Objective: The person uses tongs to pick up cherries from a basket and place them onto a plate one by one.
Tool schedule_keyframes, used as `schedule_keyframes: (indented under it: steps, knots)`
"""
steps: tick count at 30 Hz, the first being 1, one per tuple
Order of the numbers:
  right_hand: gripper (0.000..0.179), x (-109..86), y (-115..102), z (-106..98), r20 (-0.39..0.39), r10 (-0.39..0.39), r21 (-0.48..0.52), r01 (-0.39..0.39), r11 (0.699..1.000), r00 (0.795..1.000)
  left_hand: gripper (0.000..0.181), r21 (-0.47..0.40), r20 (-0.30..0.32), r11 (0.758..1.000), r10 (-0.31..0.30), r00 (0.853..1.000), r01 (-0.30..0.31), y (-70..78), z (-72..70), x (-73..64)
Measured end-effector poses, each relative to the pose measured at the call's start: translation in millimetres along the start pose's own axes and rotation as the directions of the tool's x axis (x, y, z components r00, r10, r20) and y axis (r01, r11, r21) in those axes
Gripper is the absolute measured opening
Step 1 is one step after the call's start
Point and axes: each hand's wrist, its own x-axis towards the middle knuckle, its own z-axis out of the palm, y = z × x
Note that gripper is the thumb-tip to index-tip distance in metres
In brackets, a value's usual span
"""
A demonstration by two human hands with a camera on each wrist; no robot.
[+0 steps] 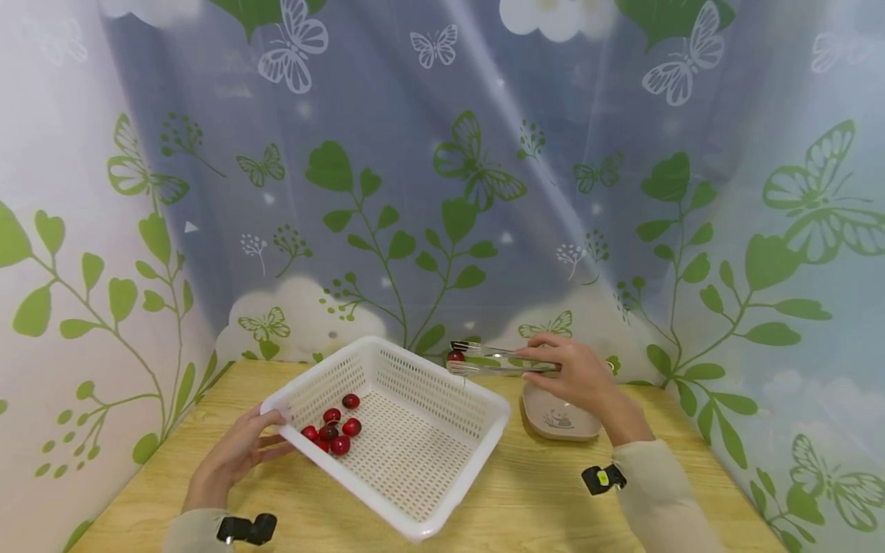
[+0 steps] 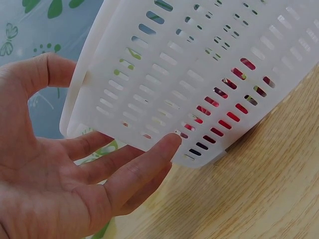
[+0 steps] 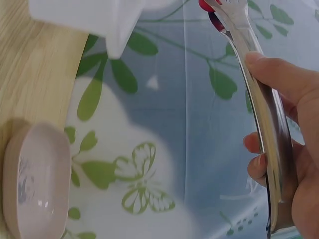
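Observation:
A white plastic basket stands on the table, with several dark red cherries gathered at its left side. My left hand holds the basket's left corner, thumb over the rim and fingers against the outer wall, as the left wrist view shows. In my right hand are metal tongs, gripped along their arms. Between the tong tips a single cherry is pinched, raised above the basket's far right rim. Just below the right hand sits a small pinkish dish with a printed picture.
The wooden table runs back to a hanging curtain printed with butterflies and leaves. Black wrist cameras are strapped to both sleeves. The dish stands a short way right of the basket.

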Motion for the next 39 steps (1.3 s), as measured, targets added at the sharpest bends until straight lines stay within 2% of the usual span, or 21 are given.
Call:
schedule_keyframes:
  steps: [10, 19, 28, 39]
  knots:
    - [0.035, -23.2, 27.7, -12.7, -0.017, 0.008, -0.01, -0.008, 1.0, 1.0, 0.061, -0.018, 0.005, 1.0, 0.003, 1.0, -0.003, -0.5, -0.4, -0.5]
    - [0.035, -41.6, 51.6, -12.9, -0.064, 0.022, -0.033, -0.024, 0.999, 0.998, 0.062, -0.013, 0.007, 1.0, -0.001, 1.0, 0.001, 2.3, -0.8, -1.4]
    - [0.035, -60.0, 67.9, -13.6, -0.024, 0.139, -0.093, -0.141, 0.986, 0.99, 0.063, -0.012, 0.005, 1.0, 0.002, 1.0, -0.002, 2.9, 0.8, -2.2]
    - [0.036, -70.0, 79.6, -9.9, 0.045, 0.228, -0.083, -0.224, 0.971, 0.973, 0.063, -0.013, 0.003, 1.0, 0.0, 1.0, 0.0, 4.4, 1.4, -4.2]
